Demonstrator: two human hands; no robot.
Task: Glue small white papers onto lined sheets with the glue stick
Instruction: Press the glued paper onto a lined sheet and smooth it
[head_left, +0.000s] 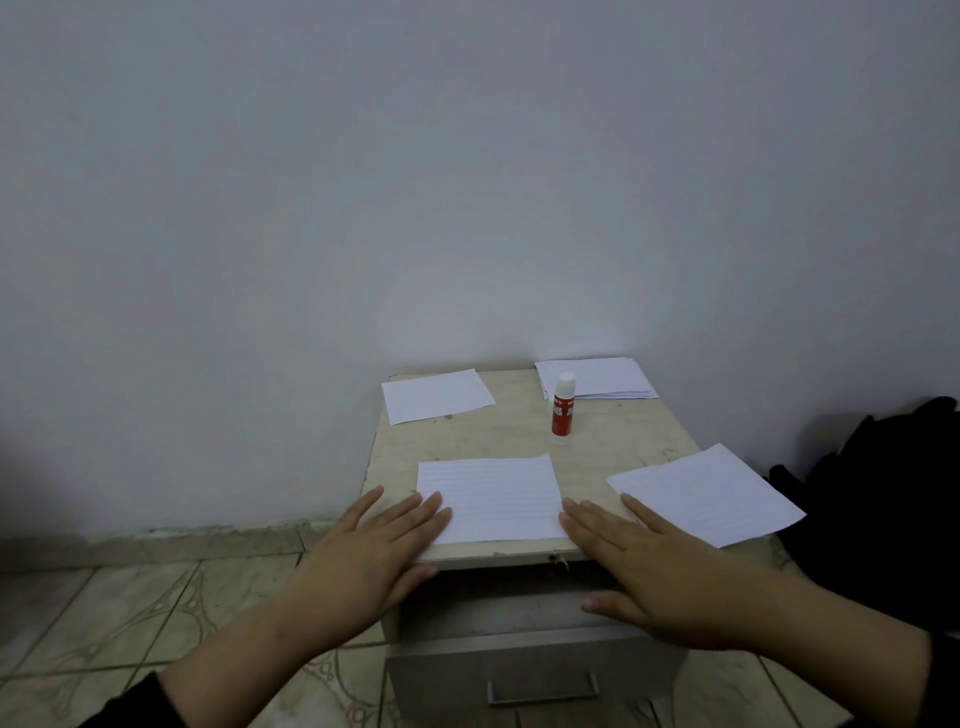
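Both flat hands, left hand (379, 545) and right hand (631, 561), fingers straight, flank white lined sheet (491, 499); red-labelled white glue stick (563, 409), writing unreadable, upright behind.

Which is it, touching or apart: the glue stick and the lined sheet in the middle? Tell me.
Apart. The head view shows the glue stick standing upright behind the middle lined sheet, with a strip of bare cabinet top between its base and the sheet's far edge.

Red-and-white glue stick (562, 409) stands upright, capped; lined sheet (491, 500) lies flat nearest; second lined sheet (706, 493) right; seemingly blank small papers (597, 378) stacked behind.
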